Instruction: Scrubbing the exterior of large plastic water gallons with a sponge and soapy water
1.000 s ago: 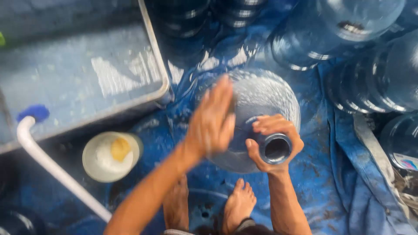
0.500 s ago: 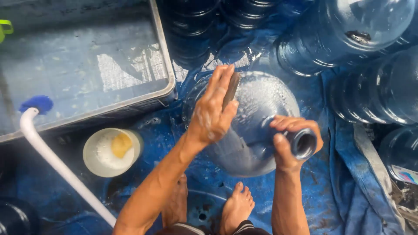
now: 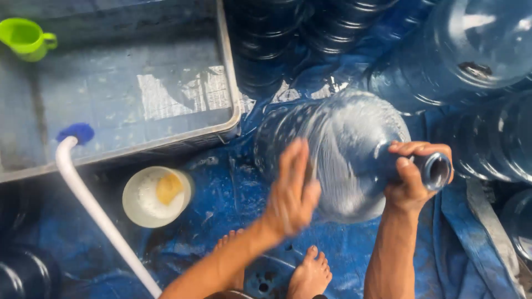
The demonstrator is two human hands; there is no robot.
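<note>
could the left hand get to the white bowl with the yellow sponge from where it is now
Probably yes. The left hand rests open against the soapy big bottle, holding nothing, and the white bowl sits on the blue tarp to its left with only bare tarp between. The right hand grips the bottle's neck.

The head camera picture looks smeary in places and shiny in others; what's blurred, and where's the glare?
In the head view, the left hand is motion-blurred against the large clear water bottle; the right hand gripping its neck is sharper. Glare streaks the water in the grey tub and the upper-right bottle. The stacked dark bottles lie in shadow.
</note>
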